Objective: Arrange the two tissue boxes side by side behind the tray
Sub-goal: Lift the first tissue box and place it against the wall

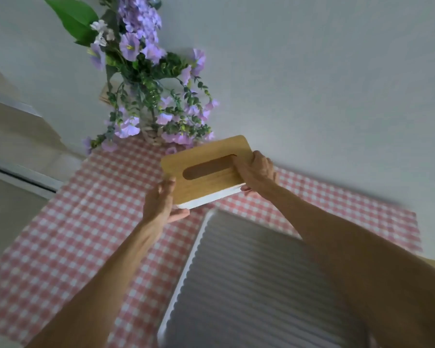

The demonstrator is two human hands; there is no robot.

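Tissue box [206, 167]: sits at the centre of the frame, held up between both hands just beyond the far edge of the tray, with the flowers right behind it. Only this one box shows; the second is out of view.
Build: a flat wooden lid with rounded corners and a long oval slot, over a white body seen as a thin strip along the near edge.
Likely handling: it looks stiff and light, probably easy to carry by its short ends. The smooth lid may be a little slippery, and I would guess it lifts off, so gripping the white body seems safer than the lid alone.
Left hand [161, 204]: closed on the box's left end, thumb on the lid, fingers under the base.
Right hand [258, 172]: clasps the right end, one finger reaching toward the slot.
Tray [201, 247]: lower middle to right of the frame, pale rim, ribbed grey floor, resting on the tablecloth.
Tablecloth [86, 222]: pink and white check, running from the lower left up to the right.
Flowers [146, 79]: purple blooms with greenery in a woven vase, upper left of centre.
Writing: no brand, label or lettering can be read anywhere.
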